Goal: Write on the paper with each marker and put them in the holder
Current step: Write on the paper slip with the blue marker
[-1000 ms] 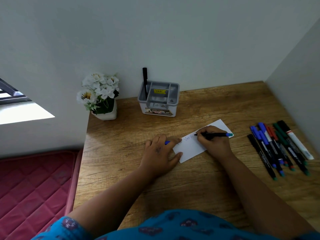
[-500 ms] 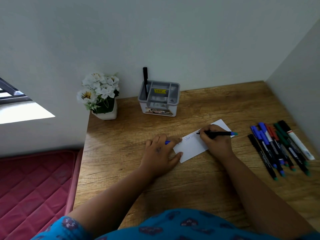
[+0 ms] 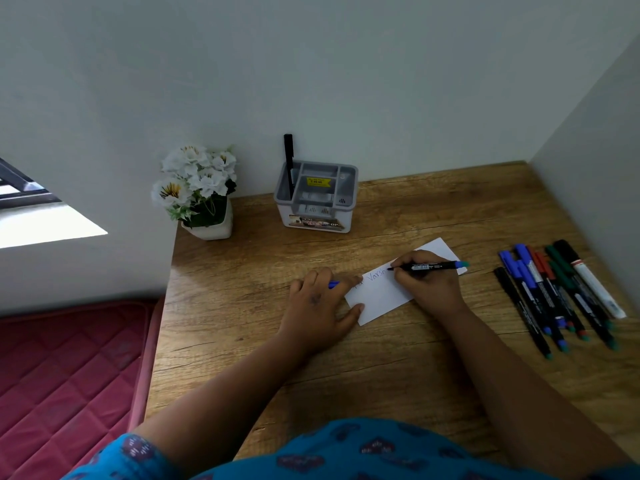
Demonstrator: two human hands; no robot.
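Marker in use [image 3: 429,266]: black barrel, blue-green end cap, gripped in the curled fingers of the right hand [image 3: 427,284]. Long axis lies nearly level across the view, tip pointing left and touching the paper, capped end pointing right toward the spare markers.

Paper [image 3: 382,296]: small white slip, lying flat on the wooden desk [image 3: 242,278] and skewed, its long axis running from near-left to far-right. A line of faint handwriting crosses it, ending at the marker tip.

Left hand [image 3: 320,306]: laid flat on the desk, fingertips and thumb pressing the paper's left end to steady it. A short blue piece [image 3: 333,284], probably the marker's cap, shows between its fingers; how it is held cannot be told.

Step in hand: writing with this marker, mid-word by appearance. Judged next: finish the stroke, recap, then carry the marker well back and left to the holder and stand it upright in a compartment.

Holder [image 3: 316,199]: grey, divided, at the back of the desk against the wall. One black marker [image 3: 288,164] stands upright in its left compartment.

Spare markers [image 3: 554,292]: a row lying side by side at the right of the desk, well apart from the paper, caps blue, black, red and green, long axes running near to far.

Flower pot [image 3: 204,192]: white blooms, left rear corner.
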